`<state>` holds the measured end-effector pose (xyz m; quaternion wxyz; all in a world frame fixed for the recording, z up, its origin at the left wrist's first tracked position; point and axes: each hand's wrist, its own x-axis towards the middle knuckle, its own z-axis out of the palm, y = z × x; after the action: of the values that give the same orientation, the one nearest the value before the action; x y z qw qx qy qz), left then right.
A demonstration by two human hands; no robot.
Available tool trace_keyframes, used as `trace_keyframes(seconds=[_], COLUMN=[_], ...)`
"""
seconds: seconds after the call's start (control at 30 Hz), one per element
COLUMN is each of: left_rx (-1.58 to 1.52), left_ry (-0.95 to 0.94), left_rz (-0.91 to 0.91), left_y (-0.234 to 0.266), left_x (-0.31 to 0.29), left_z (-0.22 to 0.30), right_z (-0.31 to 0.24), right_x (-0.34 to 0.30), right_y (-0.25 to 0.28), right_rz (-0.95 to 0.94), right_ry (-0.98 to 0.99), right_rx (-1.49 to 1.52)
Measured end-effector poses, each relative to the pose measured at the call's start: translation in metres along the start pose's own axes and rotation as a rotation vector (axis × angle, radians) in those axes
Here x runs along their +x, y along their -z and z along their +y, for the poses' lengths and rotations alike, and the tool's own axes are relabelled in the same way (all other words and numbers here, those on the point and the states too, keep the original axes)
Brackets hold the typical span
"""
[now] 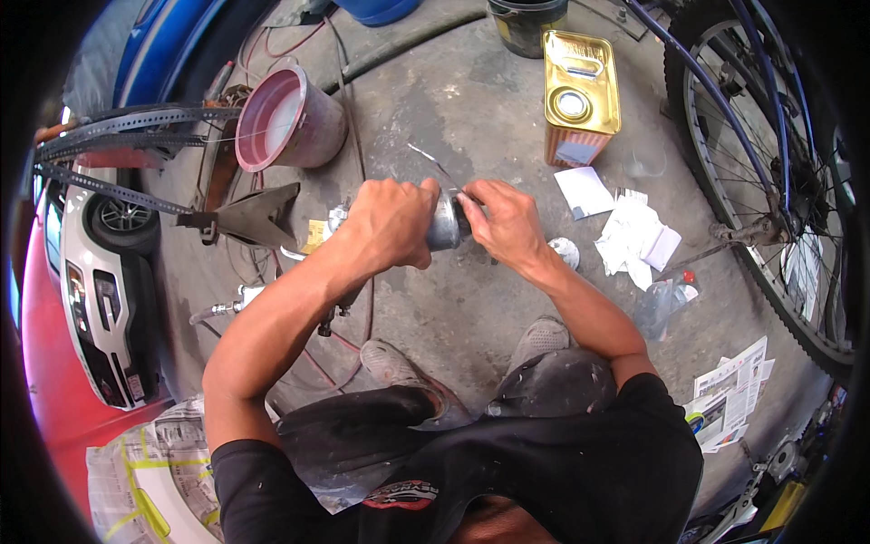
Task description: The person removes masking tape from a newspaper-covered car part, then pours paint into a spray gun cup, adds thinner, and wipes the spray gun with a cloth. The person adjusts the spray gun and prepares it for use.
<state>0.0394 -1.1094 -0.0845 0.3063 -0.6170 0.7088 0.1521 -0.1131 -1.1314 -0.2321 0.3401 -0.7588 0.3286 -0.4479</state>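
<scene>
My left hand (388,223) is wrapped around a silvery metal cup (444,224), which looks like the pot of a spray gun, held above the concrete floor. My right hand (506,224) sits at the cup's open end, fingers pinched on its rim or on something small there; what they pinch is hidden. Part of the gun body (337,218) shows just left of my left hand. Both forearms come up from below, and my grey shoes (399,367) stand under them.
A pink-stained bucket (288,120) stands at the upper left. A gold rectangular tin can (580,95) stands at the top right, with crumpled paper scraps (634,234) below it. A bicycle wheel (770,172) fills the right. Red hoses (340,344) and newspaper (729,394) lie on the floor.
</scene>
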Motion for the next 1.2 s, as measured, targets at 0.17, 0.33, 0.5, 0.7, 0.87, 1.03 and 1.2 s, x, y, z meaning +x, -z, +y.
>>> trace_keyframes(seconds=[0.17, 0.33, 0.5, 0.7, 0.87, 1.03, 1.2], left_rx=[0.074, 0.079, 0.071, -0.079, -0.392, -0.455, -0.475], left_ry=[0.004, -0.019, -0.035, -0.024, -0.074, -0.141, -0.226], left_rz=[-0.027, 0.031, 0.1, 0.019, 0.042, 0.037, 0.028], left_y=[0.015, 0.025, 0.045, 0.017, -0.011, -0.049, -0.057], left_x=[0.005, 0.01, 0.019, 0.054, 0.103, 0.149, 0.171], left_z=[0.008, 0.003, -0.005, -0.048, -0.099, -0.128, -0.146], right_z=[0.006, 0.001, 0.008, 0.033, 0.061, 0.086, 0.104], right_x=[0.002, 0.015, 0.037, 0.056, 0.077, 0.085, 0.083], right_y=[0.004, 0.0, 0.008, -0.011, -0.029, -0.068, -0.108], right_rz=[0.023, 0.06, 0.09, -0.046, -0.05, -0.067, 0.14], right_ry=[-0.035, -0.074, -0.116, -0.128, -0.191, -0.28, -0.343], right_rx=[0.045, 0.157, 0.129, 0.06, -0.03, -0.169, -0.232])
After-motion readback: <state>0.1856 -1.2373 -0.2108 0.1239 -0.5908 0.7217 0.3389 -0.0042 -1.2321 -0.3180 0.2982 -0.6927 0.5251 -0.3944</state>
